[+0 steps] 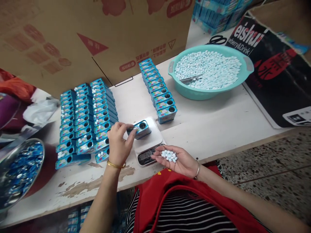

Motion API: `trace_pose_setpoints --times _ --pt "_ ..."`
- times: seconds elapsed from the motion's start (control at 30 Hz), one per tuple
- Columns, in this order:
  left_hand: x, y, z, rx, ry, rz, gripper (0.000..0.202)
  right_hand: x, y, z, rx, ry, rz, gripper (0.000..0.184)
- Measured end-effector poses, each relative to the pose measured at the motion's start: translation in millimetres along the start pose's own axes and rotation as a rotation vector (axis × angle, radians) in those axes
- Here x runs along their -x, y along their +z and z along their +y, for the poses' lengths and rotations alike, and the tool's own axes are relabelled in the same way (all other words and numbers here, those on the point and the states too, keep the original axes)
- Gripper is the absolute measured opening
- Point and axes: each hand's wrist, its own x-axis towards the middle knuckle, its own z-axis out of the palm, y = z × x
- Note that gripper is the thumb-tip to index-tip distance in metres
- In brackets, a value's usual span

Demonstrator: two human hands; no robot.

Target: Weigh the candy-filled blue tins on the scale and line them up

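A small blue tin (pixel 142 128) with a round hole in its top stands on a white digital scale (pixel 148 142). My left hand (pixel 118 143) pinches the tin's left end with thumb and fingers. My right hand (pixel 178 160) lies palm up just in front of the scale, cupping a small heap of pale blue-white tablets (pixel 169 155). Both wrists wear a bangle.
Rows of like tins (pixel 85 119) stand to the left, and one row (pixel 159 90) behind the scale. A teal basin (pixel 245 72) full of tablets sits at the back right. A metal bowl of blue pieces (pixel 20 170) is at the left edge. A cardboard wall (pixel 97 35) backs the table.
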Motion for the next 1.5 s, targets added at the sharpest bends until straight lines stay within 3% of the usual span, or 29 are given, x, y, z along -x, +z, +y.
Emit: trace_pose_setpoints --times 0.13,0.27,0.43,0.57,0.63,0.7,0.8,0.87,1.0,1.07,1.17,1.37,1.43,1.5 --pt "-12.4 5.2 9.2 -0.024 0.027 -0.065 0.008 0.7 -1.2 -4.4 0.013 -0.018 -0.002 0.022" --pt "-18.7 9.3 20.3 -0.099 0.127 -0.047 0.01 0.6 -3.9 -6.8 0.007 -0.038 0.006 0.024" --pt "-19.4 4.4 11.7 -0.042 0.125 -0.039 0.025 2.6 -7.9 -10.7 -0.008 -0.075 0.006 0.025" --pt "-13.3 5.2 -5.2 -0.117 0.179 -0.224 0.061 8.6 -18.5 -21.0 -0.037 -0.175 0.026 0.022" --pt "-11.2 8.3 -11.3 -0.15 0.191 -0.318 0.063 11.7 -26.4 -26.4 -0.062 -0.222 0.046 0.019" --pt "-11.3 10.6 -12.2 -0.151 0.183 -0.337 0.055 14.0 -33.2 -29.7 -0.09 -0.257 0.059 0.017" --pt "-11.7 11.6 2.2 -0.148 0.209 -0.19 0.055 14.8 -35.7 -30.1 -0.116 -0.273 0.057 0.017" --pt "-8.1 13.4 22.5 -0.089 0.315 -0.12 0.044 13.9 -31.0 -28.7 -0.133 -0.265 0.036 0.02" --pt "9.8 26.6 66.8 0.071 0.555 -0.34 0.017 12.0 -15.5 -25.9 -0.167 -0.217 -0.069 0.025" --pt "19.0 35.7 79.4 0.06 0.546 -0.423 0.015 12.6 -10.2 -24.0 -0.199 -0.199 -0.112 0.023" --pt "28.8 45.4 84.3 0.019 0.517 -0.452 0.014 13.7 -8.8 -20.2 -0.228 -0.173 -0.13 0.023" --pt "33.5 39.8 81.8 0.053 0.573 -0.368 0.014 13.6 -12.3 -16.6 -0.214 -0.195 -0.091 0.022" --pt "25.3 28.8 76.4 0.096 0.554 -0.272 0.012 16.5 -11.6 -19.0 -0.204 -0.228 -0.108 0.022" --pt "12.7 15.0 65.6 0.106 0.453 -0.116 0.01 20.7 -11.7 -23.4 -0.19 -0.267 -0.103 0.022"
